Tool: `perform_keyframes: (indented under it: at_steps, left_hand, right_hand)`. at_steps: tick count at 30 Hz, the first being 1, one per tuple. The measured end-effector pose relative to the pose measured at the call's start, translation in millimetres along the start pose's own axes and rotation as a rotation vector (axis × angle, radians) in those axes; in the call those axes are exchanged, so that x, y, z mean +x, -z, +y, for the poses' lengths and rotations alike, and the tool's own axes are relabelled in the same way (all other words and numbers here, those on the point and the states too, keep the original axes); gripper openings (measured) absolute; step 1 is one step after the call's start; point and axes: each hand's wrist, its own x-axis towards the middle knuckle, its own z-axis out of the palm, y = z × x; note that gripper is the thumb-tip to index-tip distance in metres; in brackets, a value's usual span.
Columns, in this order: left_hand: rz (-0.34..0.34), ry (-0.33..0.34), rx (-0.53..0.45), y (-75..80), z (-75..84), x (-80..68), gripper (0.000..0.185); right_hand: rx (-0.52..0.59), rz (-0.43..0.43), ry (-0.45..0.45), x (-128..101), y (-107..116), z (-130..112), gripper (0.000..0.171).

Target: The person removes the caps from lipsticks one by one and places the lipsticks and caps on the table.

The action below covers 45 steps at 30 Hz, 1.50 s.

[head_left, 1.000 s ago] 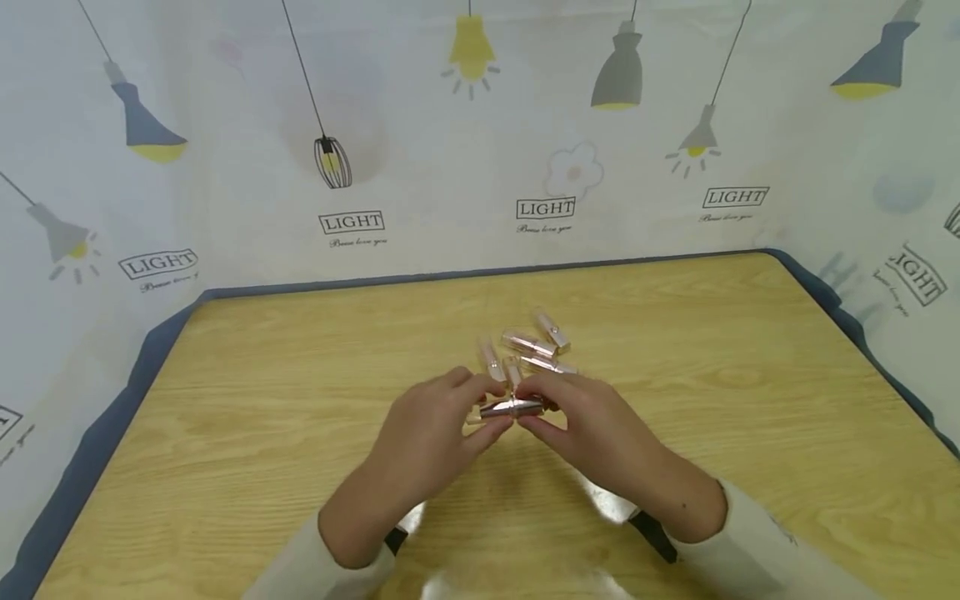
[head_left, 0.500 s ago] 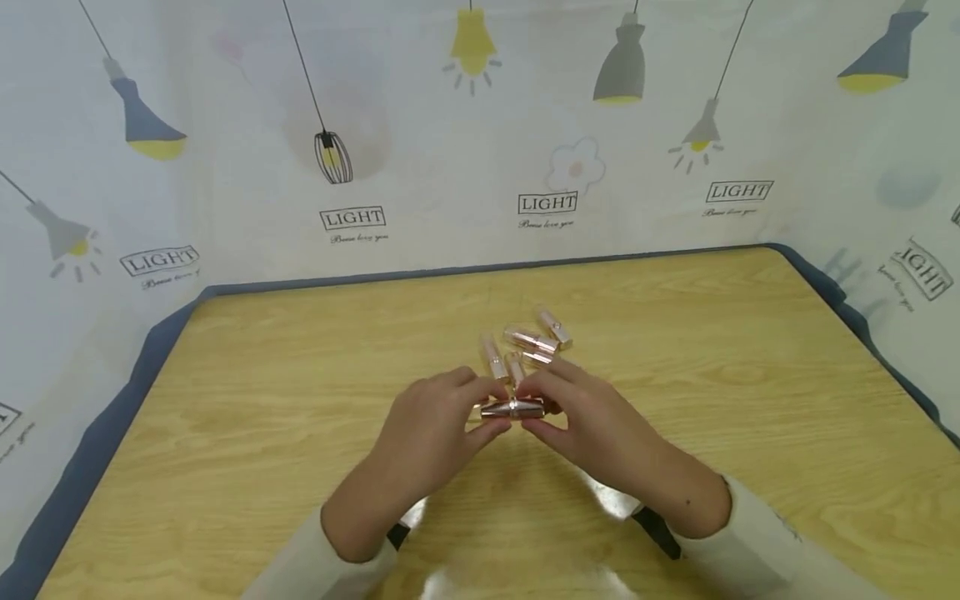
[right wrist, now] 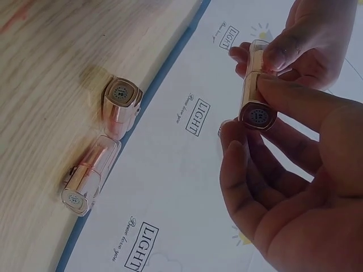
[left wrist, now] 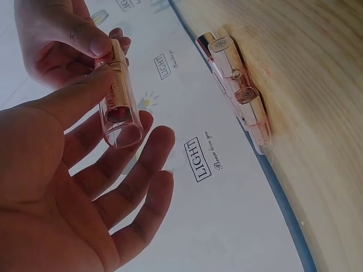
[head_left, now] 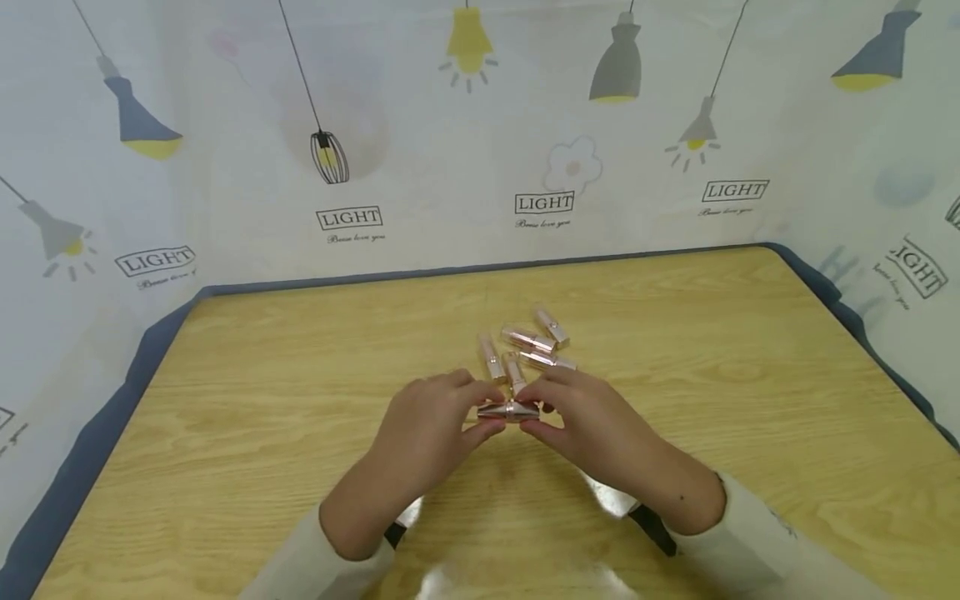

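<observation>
A rose-gold lipstick (head_left: 510, 410) with a clear cap is held level just above the wooden table (head_left: 247, 400), between both hands. My left hand (head_left: 483, 410) pinches the clear cap end (left wrist: 120, 113) between thumb and fingers. My right hand (head_left: 534, 408) pinches the rose-gold base end (right wrist: 258, 110) in the same way. In the left wrist view some red shows inside the clear cap. Several more lipsticks (head_left: 528, 346) lie in a loose cluster on the table just beyond my fingertips; they are also seen from the wrists (left wrist: 238, 93) (right wrist: 119, 105).
The table is ringed by a curtain (head_left: 352, 150) printed with lamps and the word LIGHT, with a blue strip (head_left: 90, 450) at its foot. Bare wood spreads to the left and right of my hands.
My hands have drawn slightly closer together, and the length of lipstick showing between them is shorter. The cluster on the table has not moved.
</observation>
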Motion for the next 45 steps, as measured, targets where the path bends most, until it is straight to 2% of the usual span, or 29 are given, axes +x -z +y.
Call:
perform_keyframes:
  at_steps: [9, 15, 26, 45]
  left_hand:
    - [-0.007, -0.016, 0.0, 0.6, -1.6, 0.3, 0.021]
    - [-0.035, -0.012, -0.001, -0.7, -2.7, -1.7, 0.021]
    - [-0.095, 0.007, -0.014, -1.3, -4.5, -1.0, 0.021]
    - [-0.133, 0.025, -0.006, -1.9, -3.8, -1.5, 0.021]
  right_hand:
    - [-0.08, 0.018, 0.007, -0.2, 0.8, -0.5, 0.023]
    - [-0.059, -0.014, -0.009, -1.9, -2.9, 0.0, 0.023]
    - [-0.084, -0.071, -0.02, 1.8, -1.5, 0.4, 0.023]
    - [-0.045, -0.105, -0.032, 1.1, -1.9, 2.2, 0.022]
